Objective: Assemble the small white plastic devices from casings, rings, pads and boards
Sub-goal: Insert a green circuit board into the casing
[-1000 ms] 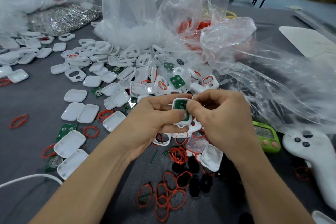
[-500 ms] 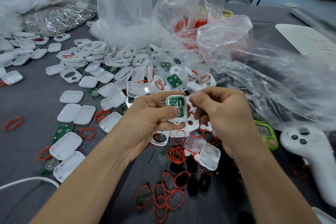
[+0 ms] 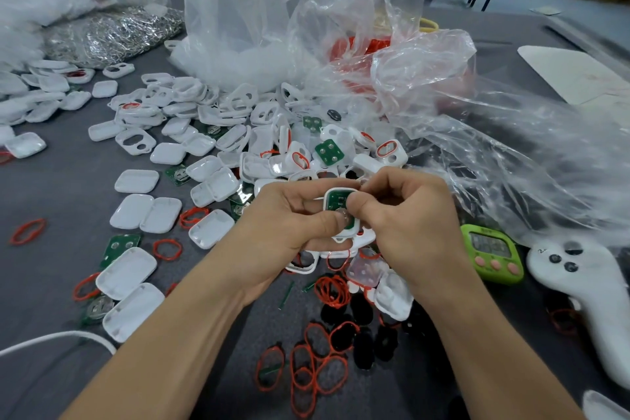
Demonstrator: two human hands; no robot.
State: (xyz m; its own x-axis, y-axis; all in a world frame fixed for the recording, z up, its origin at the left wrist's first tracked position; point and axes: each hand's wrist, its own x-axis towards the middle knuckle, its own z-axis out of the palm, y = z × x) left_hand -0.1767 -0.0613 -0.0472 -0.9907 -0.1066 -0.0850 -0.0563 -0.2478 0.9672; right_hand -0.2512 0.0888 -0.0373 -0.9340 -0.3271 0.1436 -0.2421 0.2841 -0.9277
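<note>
The casing [image 3: 345, 234] sits between the two hands, raised off the tabletop [image 3: 61, 201], with the green board [image 3: 335, 202] lying face up inside it. The left hand [image 3: 289, 215] grips it from its own side, fingers curled beneath and the thumb pressing down on the board's near end. The right hand [image 3: 412, 225] closes on the opposite edge, thumb and forefinger pinching the far right corner, the other fingers curled. The casing's long axis runs away from the person, its near end leaning slightly toward the right hand. The step looks like seating the board. Both hands touch the casing, so the coming press likely turns on the left thumb bearing straight down while the right hand steadies the rim. The red rings [image 3: 332, 290] and black pads [image 3: 363, 344] lie on the tabletop just nearer the person than the hands, closer to the right hand.
</note>
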